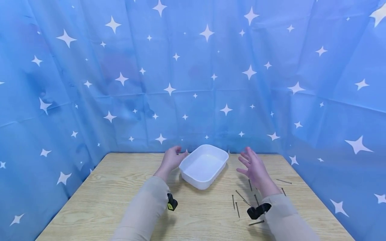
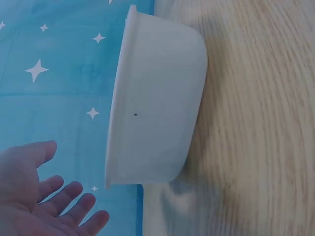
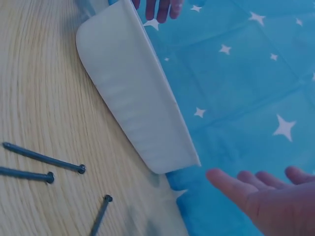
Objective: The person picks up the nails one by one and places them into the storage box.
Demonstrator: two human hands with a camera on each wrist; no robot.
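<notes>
A white plastic tub with a rounded rim stands upright near the table's back edge. My left hand is beside its left side, thumb towards the rim. In the left wrist view, a gap shows between the left hand and the tub's wall. My right hand hovers right of the tub, fingers spread and holding nothing. The right wrist view shows the right hand apart from the tub. Several long dark nails lie on the table below and around the right hand.
The light wood table carries the tub and the scattered nails, including one nail at the far right. A blue curtain with white stars hangs behind the table and along both sides.
</notes>
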